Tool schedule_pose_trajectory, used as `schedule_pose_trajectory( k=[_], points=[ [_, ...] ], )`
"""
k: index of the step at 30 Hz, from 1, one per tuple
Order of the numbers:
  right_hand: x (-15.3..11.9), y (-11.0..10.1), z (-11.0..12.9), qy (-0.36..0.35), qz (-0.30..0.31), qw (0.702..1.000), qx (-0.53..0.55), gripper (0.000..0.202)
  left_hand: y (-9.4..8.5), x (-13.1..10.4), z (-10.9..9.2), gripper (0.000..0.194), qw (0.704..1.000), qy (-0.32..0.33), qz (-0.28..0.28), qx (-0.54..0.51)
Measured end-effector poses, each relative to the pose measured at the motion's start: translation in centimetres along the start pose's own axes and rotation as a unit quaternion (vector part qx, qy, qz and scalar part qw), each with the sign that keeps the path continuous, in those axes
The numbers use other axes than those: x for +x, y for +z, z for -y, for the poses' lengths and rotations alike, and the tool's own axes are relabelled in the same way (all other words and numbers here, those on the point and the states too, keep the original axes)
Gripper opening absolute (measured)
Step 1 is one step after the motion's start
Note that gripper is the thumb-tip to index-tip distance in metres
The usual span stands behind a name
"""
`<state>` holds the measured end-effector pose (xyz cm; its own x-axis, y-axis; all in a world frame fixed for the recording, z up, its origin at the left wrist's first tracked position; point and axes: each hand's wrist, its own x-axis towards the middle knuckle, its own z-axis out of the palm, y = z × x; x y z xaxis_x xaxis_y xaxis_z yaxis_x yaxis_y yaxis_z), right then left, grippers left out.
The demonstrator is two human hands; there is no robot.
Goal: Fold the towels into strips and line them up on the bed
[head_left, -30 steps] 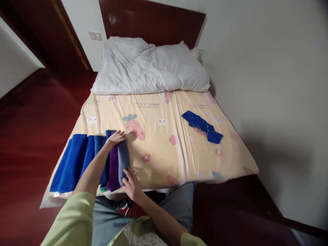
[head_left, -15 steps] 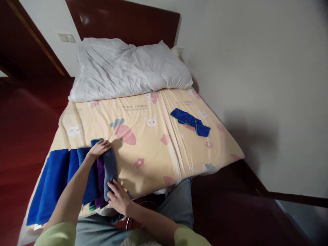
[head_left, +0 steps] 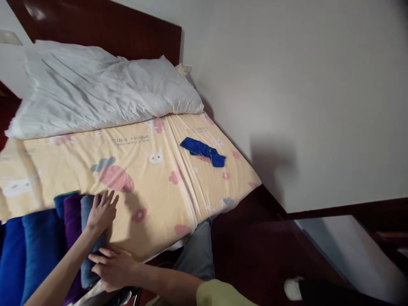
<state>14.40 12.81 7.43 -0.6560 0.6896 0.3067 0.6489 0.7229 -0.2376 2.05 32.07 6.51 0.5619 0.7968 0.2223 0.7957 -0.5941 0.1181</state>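
A row of folded cloths lies along the bed's near left edge: bright blue (head_left: 14,255), lighter blue (head_left: 41,250), purple (head_left: 72,216) and, at the right end, grey-blue (head_left: 86,267). My left hand (head_left: 102,212) rests over the far end of the grey-blue cloth, its fingers spread. My right hand (head_left: 113,267) is at that cloth's near end, fingers apart and touching its right side. Farther right on the sheet, a crumpled blue cloth (head_left: 202,149) with green edging lies away from both hands.
The bed has a yellow patterned sheet (head_left: 153,187), a large white pillow (head_left: 111,89) and a dark red headboard (head_left: 127,25). A grey wall (head_left: 302,85) stands at the right. A person's white shoe (head_left: 292,289) and dark trouser leg show at lower right.
The view has turned to the right, so the bed sits farther left. My left hand's fingers have spread at the grey-blue cloth's far end. The shoe and dark leg have come into view.
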Motion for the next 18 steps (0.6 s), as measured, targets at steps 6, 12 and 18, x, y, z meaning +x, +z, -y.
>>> schedule_pose_trajectory(
  k=[6,12,18],
  points=[
    [-3.4,-1.6,-1.5,0.025,-0.006,1.0,0.002,0.042,1.6,-2.6,-1.2,0.065,0.993,-0.1,-0.068,0.002],
    [-11.2,-6.0,-14.1,0.235,-0.116,0.956,0.132,0.038,2.0,-2.9,-4.2,0.065,0.986,-0.122,-0.109,-0.042],
    [-18.5,-14.0,-36.3,0.512,-0.242,0.824,-0.006,0.044,5.5,-4.9,-22.2,0.052,0.983,0.077,0.055,-0.155]
  ],
)
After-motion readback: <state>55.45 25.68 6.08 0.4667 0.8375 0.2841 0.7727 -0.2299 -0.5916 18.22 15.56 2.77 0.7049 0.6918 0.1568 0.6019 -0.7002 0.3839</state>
